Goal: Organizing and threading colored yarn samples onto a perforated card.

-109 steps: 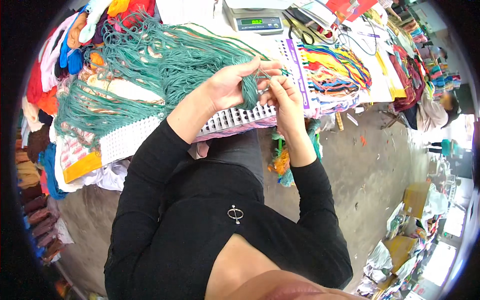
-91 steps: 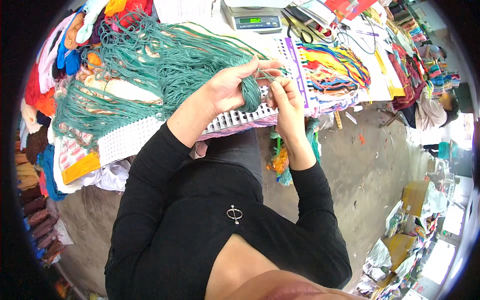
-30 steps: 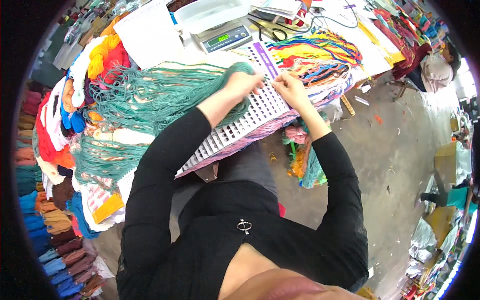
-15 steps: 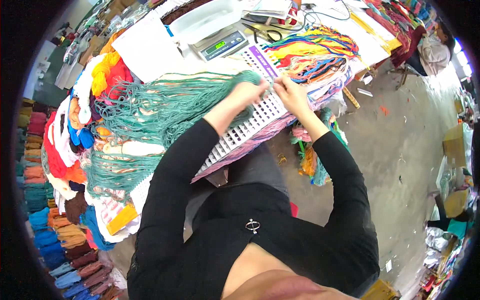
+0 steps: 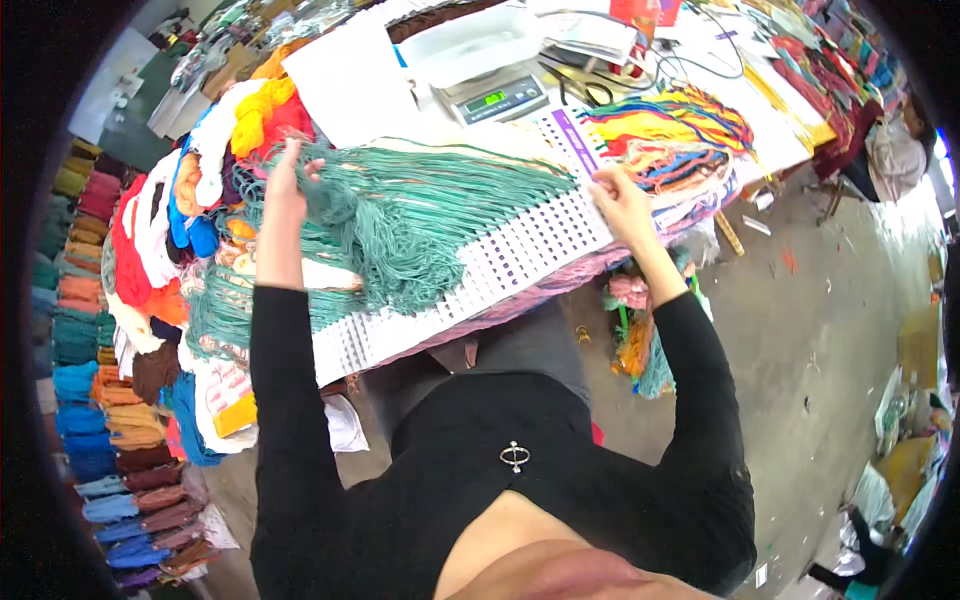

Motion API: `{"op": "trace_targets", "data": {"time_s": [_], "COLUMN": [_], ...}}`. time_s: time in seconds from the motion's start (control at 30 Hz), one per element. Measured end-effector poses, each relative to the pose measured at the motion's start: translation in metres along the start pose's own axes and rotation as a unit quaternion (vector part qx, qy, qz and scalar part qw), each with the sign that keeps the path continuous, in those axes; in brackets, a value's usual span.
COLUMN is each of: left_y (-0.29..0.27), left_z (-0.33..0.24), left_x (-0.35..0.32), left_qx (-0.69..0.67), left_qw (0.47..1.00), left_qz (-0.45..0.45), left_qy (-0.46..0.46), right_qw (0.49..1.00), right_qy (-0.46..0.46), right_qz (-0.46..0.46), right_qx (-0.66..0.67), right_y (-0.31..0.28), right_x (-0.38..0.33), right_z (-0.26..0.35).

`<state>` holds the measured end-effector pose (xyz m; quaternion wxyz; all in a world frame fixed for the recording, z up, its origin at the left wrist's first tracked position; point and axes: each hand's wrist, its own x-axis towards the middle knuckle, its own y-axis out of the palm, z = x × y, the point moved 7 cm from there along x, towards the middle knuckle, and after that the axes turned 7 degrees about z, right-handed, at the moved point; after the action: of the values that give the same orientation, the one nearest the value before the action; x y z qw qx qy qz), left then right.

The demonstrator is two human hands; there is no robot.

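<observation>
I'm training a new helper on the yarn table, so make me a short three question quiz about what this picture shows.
1. True or false: the left hand is in the teal yarn bundle.
2. What does the right hand rest on?
A. the digital scale
B. the white perforated board
C. the scissors
3. Fill in: the multicoloured yarn pile lies to the person's ____ of the teal yarn bundle.

Key: 1 true; 2 B; 3 right.
</observation>
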<state>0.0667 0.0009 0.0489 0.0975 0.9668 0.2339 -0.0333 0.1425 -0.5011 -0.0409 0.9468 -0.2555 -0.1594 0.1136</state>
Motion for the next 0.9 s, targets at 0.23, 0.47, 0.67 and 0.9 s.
{"op": "trace_targets", "data": {"time_s": [0.23, 0.47, 0.67, 0.9], "left_y": [0.21, 0.133, 0.167, 0.177], "left_z": [-0.017, -0.041, -0.036, -0.013], "left_x": [-0.214, -0.21, -0.227, -0.329], "left_qx": [0.422, -0.023, 0.074, 0.002], "left_qw": [0.766, 0.946, 0.91, 0.564], "left_qz": [0.321, 0.314, 0.386, 0.807], "left_qy": [0.364, -0.076, 0.13, -0.174], "right_qw": [0.923, 0.657, 0.664, 0.798], "right_qy": [-0.174, 0.009, 0.141, -0.11], "right_qz": [0.112, 0.571, 0.606, 0.534], "right_qx": [0.325, 0.492, 0.416, 0.256], "right_y": [0.058, 0.045, 0.063, 0.041], "right_x": [-0.053, -0.138, -0.135, -0.116], "right_z": [0.176, 0.25, 0.271, 0.253]}}
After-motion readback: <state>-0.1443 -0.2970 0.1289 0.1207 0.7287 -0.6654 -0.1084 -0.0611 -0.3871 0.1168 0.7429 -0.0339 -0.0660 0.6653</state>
